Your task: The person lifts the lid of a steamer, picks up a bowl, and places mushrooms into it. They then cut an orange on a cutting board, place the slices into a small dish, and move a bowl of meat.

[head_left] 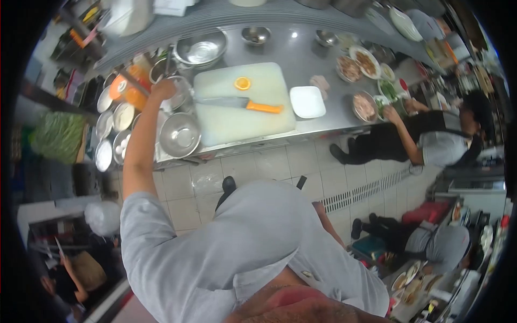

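My left arm stretches to the far left of the steel counter. My left hand (165,89) is over the metal bowls, beside a steel bowl (180,97) at the board's left edge. Its fingers point away and are too blurred to read. My right arm hangs low beside my body, with my right hand (319,207) mostly hidden behind my shirt. On the white cutting board (221,126) lie a knife with an orange handle (264,107) and a cut orange piece (242,83). A white square dish (308,102) stands right of the board.
Another steel bowl (180,134) sits at the counter's front edge, a larger one (201,48) behind. Several containers crowd the left end. At right, a co-worker (425,134) handles greens near a bowl of pale meat (365,106). A shelf (269,15) runs along the back.
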{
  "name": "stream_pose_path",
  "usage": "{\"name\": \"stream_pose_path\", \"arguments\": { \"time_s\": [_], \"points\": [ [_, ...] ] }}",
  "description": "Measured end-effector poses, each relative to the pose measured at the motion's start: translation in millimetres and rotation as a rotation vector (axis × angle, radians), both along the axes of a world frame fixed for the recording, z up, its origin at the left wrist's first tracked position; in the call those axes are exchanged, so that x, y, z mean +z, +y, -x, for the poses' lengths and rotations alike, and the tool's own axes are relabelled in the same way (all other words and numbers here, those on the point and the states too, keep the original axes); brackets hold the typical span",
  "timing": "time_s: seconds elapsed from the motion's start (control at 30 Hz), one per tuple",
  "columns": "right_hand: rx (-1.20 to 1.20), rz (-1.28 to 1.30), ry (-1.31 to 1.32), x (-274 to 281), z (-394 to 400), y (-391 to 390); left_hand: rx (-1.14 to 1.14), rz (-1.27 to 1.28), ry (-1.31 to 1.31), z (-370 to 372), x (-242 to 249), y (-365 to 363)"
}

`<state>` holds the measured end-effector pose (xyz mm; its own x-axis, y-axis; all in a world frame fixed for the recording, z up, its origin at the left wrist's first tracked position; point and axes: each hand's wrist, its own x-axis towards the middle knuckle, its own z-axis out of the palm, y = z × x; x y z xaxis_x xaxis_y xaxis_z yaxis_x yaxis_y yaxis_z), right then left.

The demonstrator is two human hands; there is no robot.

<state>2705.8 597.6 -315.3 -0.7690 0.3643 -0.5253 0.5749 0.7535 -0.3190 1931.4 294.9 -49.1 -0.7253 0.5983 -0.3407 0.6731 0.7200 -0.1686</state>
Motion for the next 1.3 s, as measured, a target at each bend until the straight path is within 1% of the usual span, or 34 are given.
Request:
{"name": "stream_pose_path", "arguments": {
  "time_s": [0.03,0.1,0.13,0.17,0.2,0.27,0.3,0.33,0.37,0.43,0.47,0.5,0.57,0.63,0.67,0.7,0.73,0.77,0.8,0.83,0.9,0.93,1.03,1.13,1.17,1.23,1.27,1.3],
  "points": [
    [-0.211,0.120,-0.044,12.8,2.5,-8.5,-0.127,0.126,-0.136,10.9,-6.8,1.1],
    [-0.404,0.231,-0.032,30.2,2.8,-22.0,-0.003,-0.221,-0.238,24.4,-26.5,-9.7],
    [-0.502,0.281,-0.021,36.5,1.4,-28.3,0.060,-0.331,-0.291,24.2,-32.1,-9.8],
    [-0.551,0.286,-0.015,32.4,-3.5,-34.3,0.118,-0.443,-0.343,23.6,-37.4,-9.9],
    [-0.557,0.286,-0.038,29.7,-5.3,-37.0,0.176,-0.491,-0.392,23.7,-43.3,-10.7],
    [-0.569,0.286,-0.083,25.6,-8.8,-43.1,0.233,-0.460,-0.434,37.1,-54.4,-11.2],
    [-0.510,0.255,-0.113,25.2,-8.7,-44.7,0.232,-0.383,-0.428,54.3,-77.7,-17.6],
    [-0.478,0.236,-0.133,22.5,-10.5,-43.4,0.232,-0.309,-0.421,64.8,-88.9,-18.3],
    [-0.464,0.225,-0.127,18.5,-14.3,-43.4,0.218,-0.315,-0.383,62.7,-85.5,-20.2],
    [-0.483,0.217,-0.057,8.1,-23.3,-43.3,0.021,-0.141,-0.317,78.0,-82.0,-26.2],
    [-0.507,0.223,0.001,1.1,-26.6,-40.6,0.014,-0.094,-0.173,60.0,-54.8,-22.3],
    [-0.527,0.227,0.056,-6.2,-29.8,-39.1,0.008,-0.046,-0.026,29.5,-15.4,-15.2],
    [-0.511,0.221,0.101,-16.9,-31.8,-35.0,-0.058,-0.120,0.117,-23.0,51.6,-3.9],
    [-0.252,0.147,-0.013,-21.3,-29.8,-23.9,-0.278,-0.614,0.012,-85.4,119.9,7.8],
    [-0.108,0.081,-0.100,-16.5,-22.9,-15.8,-0.324,-0.733,-0.072,-138.3,175.4,17.6],
    [0.037,0.016,-0.189,-13.7,-17.7,-10.2,-0.445,-0.855,-0.058,-192.5,228.4,23.2],
    [-0.077,0.063,-0.223,-22.0,-14.3,-5.4,-0.579,-0.901,0.036,-232.8,267.3,20.0],
    [-0.185,0.108,-0.261,-35.9,-9.0,2.5,-0.699,-0.944,0.061,-267.4,304.9,18.6],
    [-0.287,0.149,-0.300,-41.9,-2.3,11.6,-0.740,-0.972,0.079,-302.2,338.5,13.9],
    [-0.397,0.189,-0.363,-18.0,16.3,15.4,-0.836,-1.132,0.058,-326.6,353.0,18.3],
    [-0.355,0.231,-0.243,-17.0,37.4,35.8,-1.001,-1.190,0.105,-361.7,375.4,15.9],
    [-0.336,0.261,-0.189,-22.9,41.8,40.3,-1.073,-1.195,0.129,-375.5,379.7,18.3],
    [-0.218,0.243,0.044,-38.5,59.2,56.5,-1.180,-1.167,0.183,-398.1,388.7,25.0],
    [-0.387,0.293,0.001,-0.7,88.7,41.7,-1.227,-1.116,0.216,-410.1,393.3,32.2],
    [-0.449,0.328,-0.050,2.0,92.7,37.2,-1.237,-1.088,0.215,-410.4,393.8,36.9],
    [-0.133,0.254,0.377,-143.0,44.6,53.7,-1.256,-1.018,0.205,-409.2,392.1,49.7],
    [0.026,0.181,0.574,-206.4,23.7,61.3,-1.266,-0.961,0.181,-408.0,387.1,60.9],
    [-0.013,0.207,0.483,-195.3,18.5,58.7,-1.263,-0.898,0.134,-405.7,379.8,72.5]
  ]
}}
